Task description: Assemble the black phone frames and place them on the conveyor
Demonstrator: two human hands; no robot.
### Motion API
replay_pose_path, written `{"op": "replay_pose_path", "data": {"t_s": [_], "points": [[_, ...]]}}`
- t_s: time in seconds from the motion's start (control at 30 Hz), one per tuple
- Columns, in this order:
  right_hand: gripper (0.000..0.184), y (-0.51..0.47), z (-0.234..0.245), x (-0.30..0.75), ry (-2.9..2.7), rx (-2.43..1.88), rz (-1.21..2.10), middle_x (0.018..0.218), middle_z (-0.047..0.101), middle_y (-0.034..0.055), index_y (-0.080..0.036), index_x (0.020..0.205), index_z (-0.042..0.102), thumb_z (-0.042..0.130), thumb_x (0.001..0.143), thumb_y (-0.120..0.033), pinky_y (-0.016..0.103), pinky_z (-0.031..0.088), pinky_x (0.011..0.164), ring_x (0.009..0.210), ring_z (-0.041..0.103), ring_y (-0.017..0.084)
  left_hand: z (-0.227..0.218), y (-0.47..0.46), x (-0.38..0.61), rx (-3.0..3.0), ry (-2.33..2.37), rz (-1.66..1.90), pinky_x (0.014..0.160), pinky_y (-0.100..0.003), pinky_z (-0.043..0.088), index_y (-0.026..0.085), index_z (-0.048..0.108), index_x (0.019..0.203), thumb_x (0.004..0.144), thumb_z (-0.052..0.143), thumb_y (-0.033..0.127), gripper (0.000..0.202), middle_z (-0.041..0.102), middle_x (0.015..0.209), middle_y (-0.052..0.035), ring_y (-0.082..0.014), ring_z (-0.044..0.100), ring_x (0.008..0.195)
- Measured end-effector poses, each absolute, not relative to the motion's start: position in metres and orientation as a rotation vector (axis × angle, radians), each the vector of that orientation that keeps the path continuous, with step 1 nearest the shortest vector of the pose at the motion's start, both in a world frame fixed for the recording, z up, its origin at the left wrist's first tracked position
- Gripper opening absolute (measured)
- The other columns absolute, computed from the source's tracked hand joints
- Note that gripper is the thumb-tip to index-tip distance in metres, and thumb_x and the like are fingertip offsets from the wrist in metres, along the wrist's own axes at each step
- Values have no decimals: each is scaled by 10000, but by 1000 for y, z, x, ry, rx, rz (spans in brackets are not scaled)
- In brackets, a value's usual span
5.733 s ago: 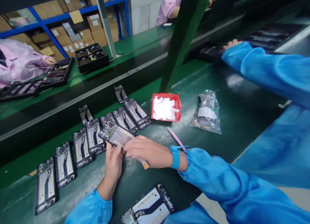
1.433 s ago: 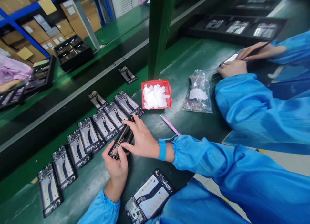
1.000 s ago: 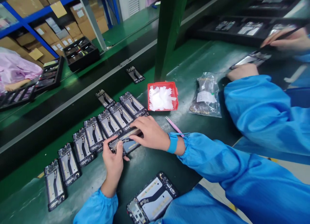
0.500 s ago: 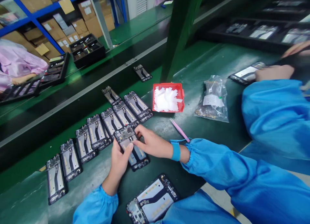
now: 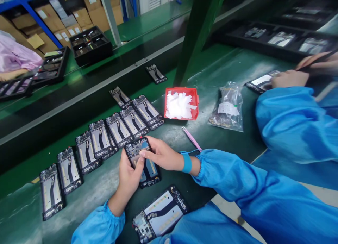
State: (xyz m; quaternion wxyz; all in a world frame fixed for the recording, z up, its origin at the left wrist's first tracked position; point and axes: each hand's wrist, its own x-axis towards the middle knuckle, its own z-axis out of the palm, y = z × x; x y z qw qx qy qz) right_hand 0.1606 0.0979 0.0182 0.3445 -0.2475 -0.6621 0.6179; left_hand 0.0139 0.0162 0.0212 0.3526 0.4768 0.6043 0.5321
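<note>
Between my hands is an open phone body, its circuit board and dark ribbon cable facing up. My left hand grips its left edge, thumb across the front. On the right side, my right hand holds the upper edge with its thumb over the board. Several similar phone bodies lie in a slanted row beyond my hands. Closer to me, another phone body lies near my lap. Pink tweezers rest right of my right hand, which wears a blue wrist strap.
A red bin holds white paper strips. Beside it lies a clear bag of small parts. At right, a co-worker's hands work at another phone body, near a black tray. A green post rises behind the bin.
My right thumb has moved up from the middle of the phone body onto its circuit board. The view has shifted slightly. The phone body remains in both hands.
</note>
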Motion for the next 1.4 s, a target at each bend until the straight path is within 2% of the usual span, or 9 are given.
{"op": "replay_pose_path", "data": {"t_s": [0.17, 0.33, 0.57, 0.7, 0.83, 0.97, 1.1, 1.27, 1.4], "points": [[345, 104, 17, 161, -1625, -395, 1913, 1065, 683, 51, -182, 1153, 590, 621, 975, -476, 393, 544, 991, 1022, 655, 203, 14, 14, 10, 1058, 1532, 1433, 902, -343, 590, 195, 647, 1192, 862, 760, 415, 413, 755, 1113, -71, -224, 734, 989], [334, 100, 14, 157, -1480, -369, 1950, 1156, 699, 74, -177, 1200, 592, 665, 953, -390, 417, 508, 1072, 1079, 677, 205, 15, 16, 11, 1042, 1537, 1455, 853, -309, 592, 184, 675, 1144, 875, 748, 412, 360, 766, 1052, -60, -201, 735, 927], [144, 90, 18, 157, -1402, -425, 1914, 910, 690, 8, -165, 1005, 620, 646, 915, -274, 295, 554, 822, 828, 654, 150, 26, 14, 14, 1137, 1605, 1463, 720, -257, 572, 174, 686, 1028, 833, 754, 295, 240, 763, 904, -23, -164, 710, 770], [101, 89, 17, 154, -1389, -464, 1900, 862, 660, -11, -170, 946, 608, 638, 881, -242, 275, 530, 774, 787, 619, 138, 18, 13, 12, 1062, 1644, 1444, 685, -247, 549, 174, 689, 965, 786, 770, 258, 214, 742, 848, -7, -150, 670, 713], [169, 93, 14, 152, -1468, -501, 1920, 926, 674, 19, -169, 1000, 591, 618, 913, -312, 297, 528, 785, 838, 629, 160, 11, 17, 6, 897, 1617, 1463, 742, -257, 560, 179, 687, 996, 771, 800, 293, 276, 750, 904, -16, -159, 689, 776], [322, 91, 16, 158, -1766, -584, 1822, 948, 677, 25, -171, 1217, 536, 606, 958, -348, 295, 509, 751, 823, 627, 162, 23, 23, -5, 738, 1545, 1564, 833, -289, 578, 209, 653, 1123, 820, 792, 350, 362, 762, 1031, -40, -181, 726, 896], [235, 88, 12, 160, -1944, -686, 1801, 672, 548, -49, -187, 989, 568, 579, 983, -422, 254, 452, 588, 598, 500, 124, 35, 24, -11, 799, 1506, 1535, 983, -356, 552, 246, 574, 1308, 869, 751, 401, 497, 725, 1240, -77, -233, 705, 1114], [444, 96, 0, 155, -1557, -744, 2032, 752, 603, -25, -205, 1029, 512, 588, 939, -632, 298, 583, 629, 669, 631, 161, 33, 12, -4, 1152, 1664, 1218, 1100, -391, 472, 224, 586, 1375, 971, 622, 421, 451, 668, 1363, -100, -265, 620, 1258], [410, 98, 2, 156, -1871, -711, 1938, 801, 661, 24, -191, 1059, 544, 455, 1005, -588, 302, 561, 607, 641, 661, 169, 30, 15, -20, 1154, 1748, 1271, 1086, -405, 478, 199, 641, 1302, 1002, 555, 369, 355, 711, 1286, -99, -264, 651, 1198]]}}
